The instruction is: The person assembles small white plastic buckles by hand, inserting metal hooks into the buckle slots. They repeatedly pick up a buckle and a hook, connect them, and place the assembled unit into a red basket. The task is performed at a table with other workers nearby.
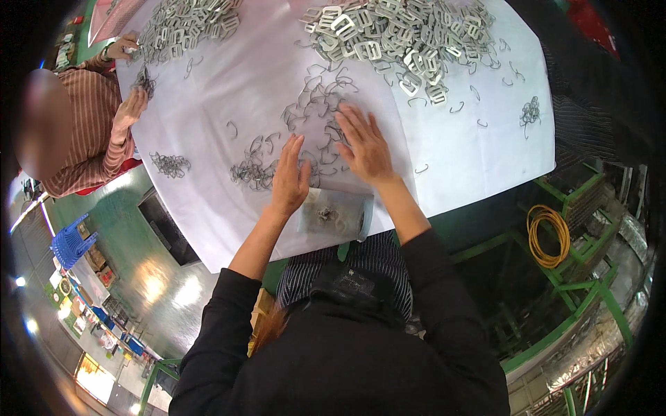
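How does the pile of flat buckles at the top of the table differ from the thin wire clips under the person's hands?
The flat buckles are wide, pale rectangular frames, heaped thickly on each other. The wire clips are thin, dark bent wires, spread loosely in a sparse layer. The buckles lie beyond both hands, while the left hand and right hand rest flat on the clips. Both lie on the white table cover.

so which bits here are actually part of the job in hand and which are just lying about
In hand:
- left hand and right hand, flat on the scattered wire clips
- pile of flat metal buckles
- small clear bag at the table edge
- white table cover

Lying about:
- yellow hose coil
- blue plastic stool
- green metal frame
- co-worker's hand on a separate small heap
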`<state>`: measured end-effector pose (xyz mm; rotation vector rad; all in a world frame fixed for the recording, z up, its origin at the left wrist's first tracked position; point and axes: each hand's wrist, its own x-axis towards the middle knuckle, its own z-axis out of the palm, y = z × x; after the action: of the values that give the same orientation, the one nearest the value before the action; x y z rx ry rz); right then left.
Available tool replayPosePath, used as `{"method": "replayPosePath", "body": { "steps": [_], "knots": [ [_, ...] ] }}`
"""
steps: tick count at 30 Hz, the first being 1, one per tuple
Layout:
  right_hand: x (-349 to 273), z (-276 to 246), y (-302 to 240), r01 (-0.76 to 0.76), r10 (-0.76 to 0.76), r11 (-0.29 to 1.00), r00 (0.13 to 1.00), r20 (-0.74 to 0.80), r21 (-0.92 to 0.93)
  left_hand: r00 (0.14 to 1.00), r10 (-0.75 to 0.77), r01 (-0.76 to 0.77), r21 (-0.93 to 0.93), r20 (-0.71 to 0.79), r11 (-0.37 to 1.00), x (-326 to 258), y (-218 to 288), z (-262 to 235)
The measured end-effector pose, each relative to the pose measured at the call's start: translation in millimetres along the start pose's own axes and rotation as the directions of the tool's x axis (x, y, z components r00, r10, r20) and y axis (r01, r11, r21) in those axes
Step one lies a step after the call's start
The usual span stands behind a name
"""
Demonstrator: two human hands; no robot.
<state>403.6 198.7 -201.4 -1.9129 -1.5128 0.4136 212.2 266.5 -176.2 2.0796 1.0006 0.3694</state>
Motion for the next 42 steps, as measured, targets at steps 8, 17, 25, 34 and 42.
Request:
{"method": "replayPosePath", "body": {
  "steps": [8,17,25,34,42],
  "knots": [
    [-104,5,2,-0.503,0.463,0.860,0.839,-0.287,-0.085,0.993,0.078,-0.078,-0.007,0.093,0.997,-52,5,6],
    [-54,15,6,-0.325,0.277,0.934,0.921,-0.274,-0.148,0.994,0.011,-0.015,0.036,0.110,0.999,-93,9,22],
    [-145,-53,18,-0.670,0.488,0.737,0.622,-0.612,-0.093,0.996,-0.017,0.014,0.036,0.083,0.999,-95,5,27],
    [-229,-72,85,-0.803,0.743,0.535,0.297,-0.600,0.264,0.993,0.010,-0.018,0.065,0.119,0.998,-91,9,26],
    [-193,-91,59,-0.853,0.678,0.508,0.307,-0.668,0.123,0.990,0.026,-0.042,0.111,0.141,0.993,-92,9,19]
  ]
}}
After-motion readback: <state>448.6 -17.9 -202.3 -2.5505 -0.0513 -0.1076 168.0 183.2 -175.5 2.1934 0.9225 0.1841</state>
